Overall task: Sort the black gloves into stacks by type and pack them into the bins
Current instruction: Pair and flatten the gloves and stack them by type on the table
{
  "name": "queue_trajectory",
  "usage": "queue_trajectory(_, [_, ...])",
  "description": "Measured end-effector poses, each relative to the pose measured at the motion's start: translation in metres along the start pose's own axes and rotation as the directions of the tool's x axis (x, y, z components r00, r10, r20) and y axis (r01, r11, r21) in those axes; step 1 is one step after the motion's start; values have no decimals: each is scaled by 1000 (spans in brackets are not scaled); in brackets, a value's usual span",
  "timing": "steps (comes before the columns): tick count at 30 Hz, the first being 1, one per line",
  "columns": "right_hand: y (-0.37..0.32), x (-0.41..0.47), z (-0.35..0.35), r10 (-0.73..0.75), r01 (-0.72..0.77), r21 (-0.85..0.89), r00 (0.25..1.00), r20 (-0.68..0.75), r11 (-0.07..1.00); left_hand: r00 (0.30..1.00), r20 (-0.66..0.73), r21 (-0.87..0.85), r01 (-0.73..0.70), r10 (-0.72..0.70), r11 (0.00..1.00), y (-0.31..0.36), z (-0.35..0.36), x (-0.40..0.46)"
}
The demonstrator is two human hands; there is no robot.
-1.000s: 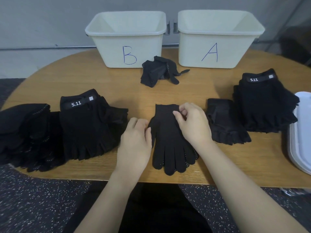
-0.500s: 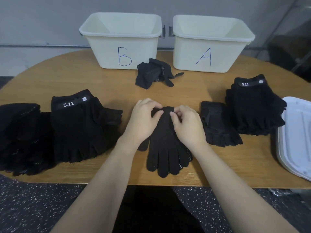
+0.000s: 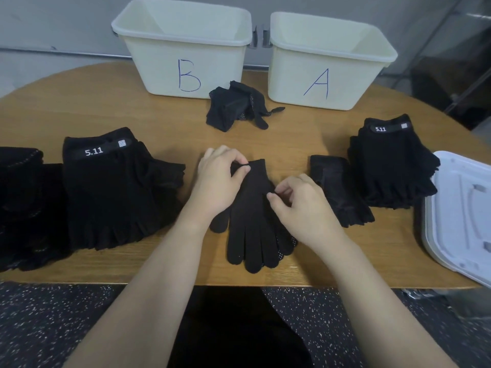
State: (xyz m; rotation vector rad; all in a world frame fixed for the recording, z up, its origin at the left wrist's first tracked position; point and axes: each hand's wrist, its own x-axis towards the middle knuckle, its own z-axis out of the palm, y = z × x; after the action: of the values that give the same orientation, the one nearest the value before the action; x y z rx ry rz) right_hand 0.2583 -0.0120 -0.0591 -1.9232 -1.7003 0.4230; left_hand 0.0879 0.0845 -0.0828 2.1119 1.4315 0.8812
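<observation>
Full-finger knit glove [image 3: 252, 221] flat on counter [image 3: 305, 139] near my edge, fingers toward me. My left hand [image 3: 220, 181] pinches cuff corner, right hand [image 3: 300, 205] pinches side edge. Risk: dotted glove beneath shifts, pair misaligns. Beyond: 5.11 stacks left [image 3: 111, 187], right [image 3: 393, 163]; loose pile [image 3: 236, 106] unsorted. Bins B [image 3: 183, 49], A [image 3: 329, 62] look unfilled; mix-up possible, everything black.

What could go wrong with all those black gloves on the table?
1. The full-fingered glove that the left hand and right hand are pinching lies with its fingertips near the table edge, so it might slide off.
2. Every glove is black, so it could easily join the wrong stack, like the 5.11 stack.
</observation>
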Motion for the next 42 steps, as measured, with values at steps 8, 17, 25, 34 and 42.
queue_trajectory(8, [13, -50, -17, 69, -69, 45, 998, -5, 997, 999, -26, -57, 17, -18, 998, -2, 2, 0])
queue_trajectory(17, [19, -64, -5, 26, -19, 134, 998, -51, 991, 1000, -24, -78, -21, 19, 997, -2, 1, -1])
queue_trajectory(25, [21, -67, -6, 52, -36, 203, 996, -73, 979, 999, -51, -93, -10, 5, 996, -1, 0, -2])
queue_trajectory(34, [22, -69, -3, 23, -5, 154, 993, -120, 988, 998, -59, -57, 4, -7, 998, 0, 0, -2])
queue_trajectory(42, [18, -70, -3, 63, -34, 159, 982, -180, 987, 999, -54, -28, 7, -8, 1000, 1, 0, -3])
